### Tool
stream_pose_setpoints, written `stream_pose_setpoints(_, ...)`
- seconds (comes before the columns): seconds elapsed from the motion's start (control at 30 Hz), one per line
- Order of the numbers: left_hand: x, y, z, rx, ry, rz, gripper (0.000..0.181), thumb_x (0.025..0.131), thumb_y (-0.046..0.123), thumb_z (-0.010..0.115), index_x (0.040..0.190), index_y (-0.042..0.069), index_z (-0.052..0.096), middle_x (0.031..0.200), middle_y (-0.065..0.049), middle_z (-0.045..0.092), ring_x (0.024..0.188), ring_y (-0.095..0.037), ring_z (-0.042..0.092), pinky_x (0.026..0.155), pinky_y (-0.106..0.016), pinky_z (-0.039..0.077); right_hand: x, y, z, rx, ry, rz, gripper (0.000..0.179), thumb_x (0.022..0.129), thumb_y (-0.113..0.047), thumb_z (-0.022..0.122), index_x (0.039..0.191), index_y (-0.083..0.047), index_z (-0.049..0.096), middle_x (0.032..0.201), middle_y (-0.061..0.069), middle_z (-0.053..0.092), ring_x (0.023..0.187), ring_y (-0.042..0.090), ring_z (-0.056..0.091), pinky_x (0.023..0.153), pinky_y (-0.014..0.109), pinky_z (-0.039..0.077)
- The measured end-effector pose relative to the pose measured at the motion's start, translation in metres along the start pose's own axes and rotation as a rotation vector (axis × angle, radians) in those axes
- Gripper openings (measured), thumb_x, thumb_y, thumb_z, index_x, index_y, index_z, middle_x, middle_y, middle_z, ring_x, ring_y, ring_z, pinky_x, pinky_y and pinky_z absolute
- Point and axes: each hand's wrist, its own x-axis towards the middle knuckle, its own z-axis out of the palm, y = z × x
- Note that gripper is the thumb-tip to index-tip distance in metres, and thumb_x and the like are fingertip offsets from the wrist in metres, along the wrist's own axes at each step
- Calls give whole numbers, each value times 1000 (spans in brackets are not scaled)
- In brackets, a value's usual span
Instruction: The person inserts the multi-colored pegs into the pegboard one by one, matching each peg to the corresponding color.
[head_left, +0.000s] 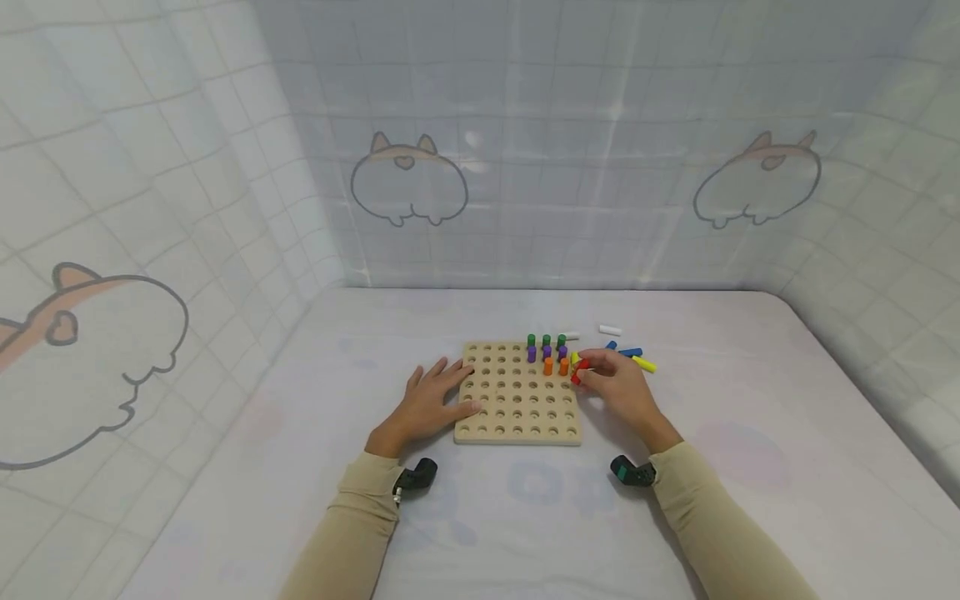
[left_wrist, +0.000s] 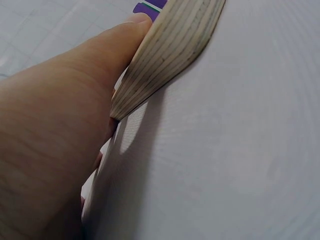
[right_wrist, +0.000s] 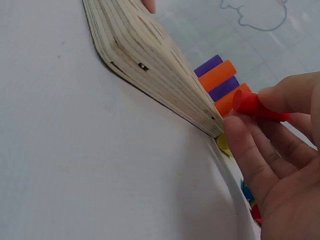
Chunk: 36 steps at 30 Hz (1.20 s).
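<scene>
A wooden peg board [head_left: 517, 421] with rows of round holes lies on the table. Upright in its far right part stand green pegs [head_left: 546, 340], purple pegs [head_left: 532, 355] and orange pegs [head_left: 548, 367]. My left hand [head_left: 429, 403] rests along the board's left side, fingers extended, thumb over the edge. Between thumb and fingers, my right hand [head_left: 621, 390] pinches a red peg [right_wrist: 257, 106] at the board's right edge, beside the orange pegs. Part of a yellow peg [right_wrist: 224, 144] shows below the red one in the right wrist view.
Loose pegs lie behind and right of the board: white [head_left: 610, 330], blue [head_left: 631, 352] and yellow [head_left: 643, 364]. Under everything spreads a pale cloth-covered table [head_left: 360, 333]. Tiled-pattern curtains [head_left: 555, 233] enclose the back and sides.
</scene>
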Motion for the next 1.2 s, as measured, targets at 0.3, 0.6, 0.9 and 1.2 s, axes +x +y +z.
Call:
stream_pose_setpoints(0.3, 0, -1, -2, 7, 1, 10, 78, 94, 60, 59, 158, 20, 36, 162, -4, 31, 152, -31, 13, 118, -62, -3, -3, 0, 2, 18, 14, -16, 41, 96, -9, 65, 136, -5, 58, 124, 18, 62, 93, 30, 72, 79, 35, 60)
stream_pose_setpoints(0.6, -1, -1, -1, 5, -6, 4, 80, 94, 60, 59, 158, 19, 36, 162, -5, 31, 152, -31, 13, 118, -61, -3, -5, 0, 9, -2, 39, -4, 38, 95, -7, 66, 132, -5, 59, 121, 14, 63, 98, 26, 69, 80, 31, 59)
stream_pose_setpoints(0.9, -1, -4, 3, 1, 0, 8, 80, 94, 62, 58, 158, 21, 34, 162, -4, 31, 153, -30, 12, 118, -61, -4, -6, 0, 13, -119, 50, -62, 34, 93, -8, 71, 126, -7, 67, 113, 10, 68, 100, 24, 67, 80, 30, 59)
stream_pose_setpoints(1.2, -1, -2, 2, -2, -2, 8, 80, 94, 62, 58, 158, 21, 34, 162, -4, 30, 153, -30, 12, 118, -60, -5, -9, -1, 19, -238, 87, -154, 31, 93, -10, 73, 123, -7, 65, 106, 7, 69, 97, 22, 68, 84, 38, 58)
